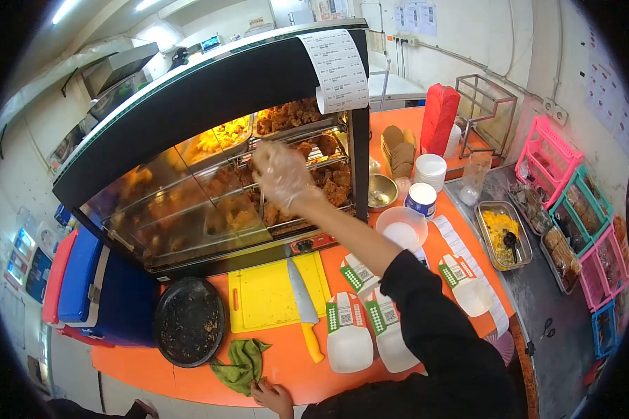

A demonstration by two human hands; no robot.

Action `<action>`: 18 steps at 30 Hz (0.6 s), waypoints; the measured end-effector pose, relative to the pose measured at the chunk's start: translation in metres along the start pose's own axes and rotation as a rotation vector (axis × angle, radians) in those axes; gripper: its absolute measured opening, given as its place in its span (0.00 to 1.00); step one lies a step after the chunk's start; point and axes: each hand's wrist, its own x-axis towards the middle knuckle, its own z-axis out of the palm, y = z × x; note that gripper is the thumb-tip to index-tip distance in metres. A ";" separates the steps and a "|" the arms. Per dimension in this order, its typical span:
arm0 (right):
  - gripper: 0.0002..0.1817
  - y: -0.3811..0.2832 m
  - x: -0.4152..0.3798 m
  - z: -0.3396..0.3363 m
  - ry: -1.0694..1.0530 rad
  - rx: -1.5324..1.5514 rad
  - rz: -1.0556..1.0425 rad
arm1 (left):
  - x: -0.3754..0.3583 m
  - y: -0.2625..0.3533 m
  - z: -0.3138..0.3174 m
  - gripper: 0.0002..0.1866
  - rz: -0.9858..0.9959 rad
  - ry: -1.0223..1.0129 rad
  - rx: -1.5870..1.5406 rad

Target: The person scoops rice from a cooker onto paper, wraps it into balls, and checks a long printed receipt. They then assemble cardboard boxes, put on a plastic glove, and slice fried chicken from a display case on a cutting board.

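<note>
My right hand (281,174), in a clear plastic glove, reaches into the lit glass display case (223,269), in front of racks of fried chicken (334,183). Its fingers are curled round something brown that I cannot make out. My left hand (272,397) is bare and rests at the front edge of the orange table (210,383), beside a crumpled green cloth (241,366). Its fingers are apart and hold nothing. Between the case and my body lie a yellow cutting board (258,297) and a knife with a yellow handle (312,342).
Open paper boxes (349,347) lie right of the knife. A black round pan (189,322) and a blue cooler (129,307) stand left. A tray of yellow food (500,230) and coloured baskets (583,209) are at right. Printed receipts (339,70) hang on the case.
</note>
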 end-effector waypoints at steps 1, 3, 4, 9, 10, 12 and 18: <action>0.24 0.017 0.008 -0.006 0.132 -0.076 -0.025 | 0.000 0.000 -0.003 0.21 0.003 -0.004 0.000; 0.27 0.057 0.027 0.004 0.335 -0.328 -0.208 | 0.002 0.003 -0.003 0.20 0.002 -0.014 0.005; 0.27 0.063 0.037 -0.007 0.336 -0.329 -0.210 | 0.002 0.002 -0.001 0.20 0.002 -0.013 0.003; 0.34 0.093 0.075 -0.020 -0.238 0.002 0.216 | 0.001 -0.002 0.004 0.20 0.020 0.032 0.054; 0.36 0.091 0.078 -0.027 -0.267 0.043 0.228 | 0.003 0.000 0.003 0.20 0.022 0.034 0.053; 0.35 0.083 0.079 -0.030 -0.263 0.079 0.268 | 0.003 0.001 0.001 0.20 0.011 0.005 0.026; 0.34 0.096 0.091 0.000 -0.161 0.087 0.282 | 0.006 0.007 -0.005 0.20 -0.007 -0.029 -0.009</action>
